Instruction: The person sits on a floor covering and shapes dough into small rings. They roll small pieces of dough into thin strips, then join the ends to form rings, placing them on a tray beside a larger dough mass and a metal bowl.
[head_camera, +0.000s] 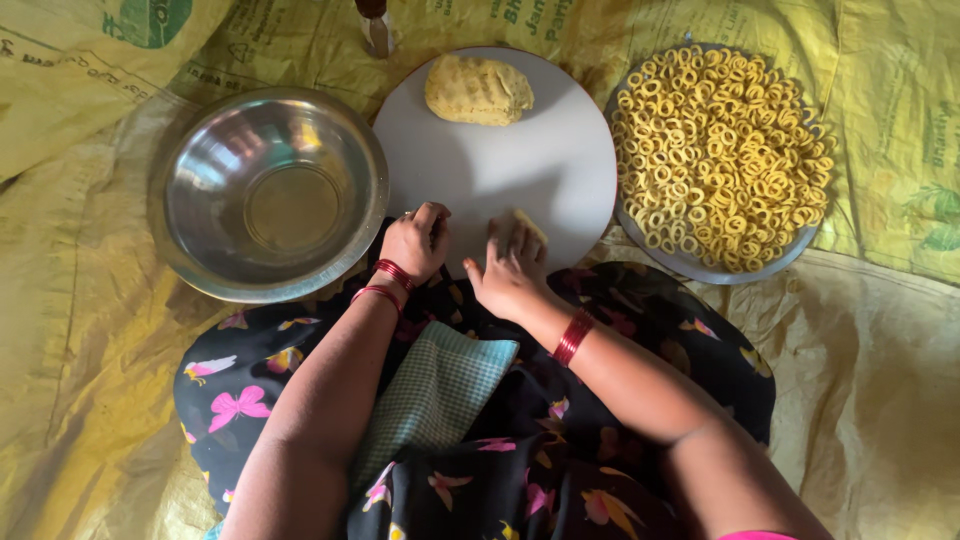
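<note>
1. Across the whole floor lay a crinkled yellow woven plastic sheet (880, 400), and everything else rested on it.
2. On the person's lap spread a black cloth printed with pink and orange butterflies (250, 390), with a folded green checked cloth (435, 395) lying on top between the forearms.
3. Just ahead of the knees sat a round flat white board (510, 160), its near edge at the lap.
4. To the left of the board, almost touching it, stood a wide shiny steel bowl (268, 195), tilted slightly.
5. To the right of the board sat a round steel plate (715, 270) heaped with small yellow dough rings (720, 150).
6. At the far edge of the board rested a pale yellow lump of dough (478, 90), well apart from both hands.
7. The right hand (512, 270) lay at the near edge of the board, fingers bent downward, pressing a small pale strip of dough (530, 225) against the board.
8. The left hand (415, 245) hovered just beside it with fingers curled loosely inward; whether it pinched any dough I could not tell.
9. Both wrists wore red bangles (572, 338).
</note>
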